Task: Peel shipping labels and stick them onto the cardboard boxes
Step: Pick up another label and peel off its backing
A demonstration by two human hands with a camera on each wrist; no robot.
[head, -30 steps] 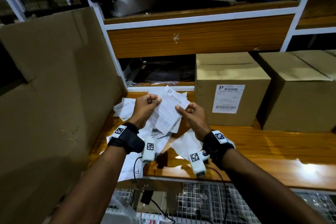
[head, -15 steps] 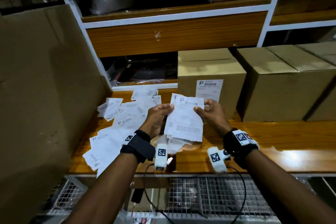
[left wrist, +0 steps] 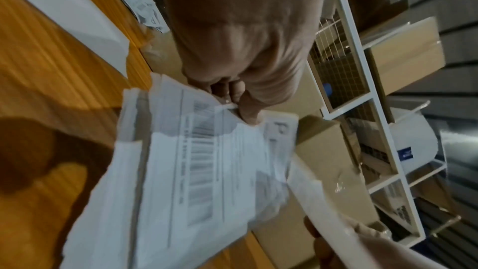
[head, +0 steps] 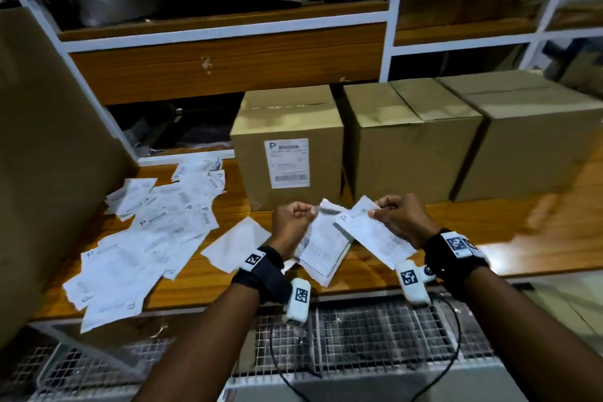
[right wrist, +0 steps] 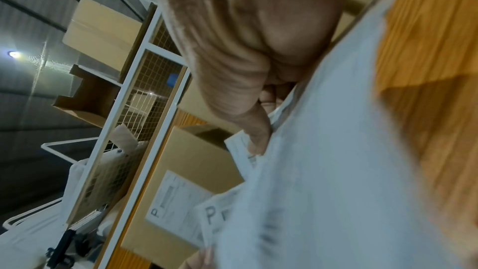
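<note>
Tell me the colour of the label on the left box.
White with black print, on the left box's label; head view.

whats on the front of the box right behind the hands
A white shipping label is stuck on the front face of the cardboard box, with a "P" and a barcode. The left hand covers the box's bottom edge.

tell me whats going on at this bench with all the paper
A person is peeling a shipping label apart over the wooden bench. The left hand pinches one sheet at its top edge, and the right hand pinches the other sheet and holds it off to the right. More label sheets lie scattered on the bench to the left. Of the three cardboard boxes at the back, only the nearest box carries a label; the two boxes to its right show none.
</note>
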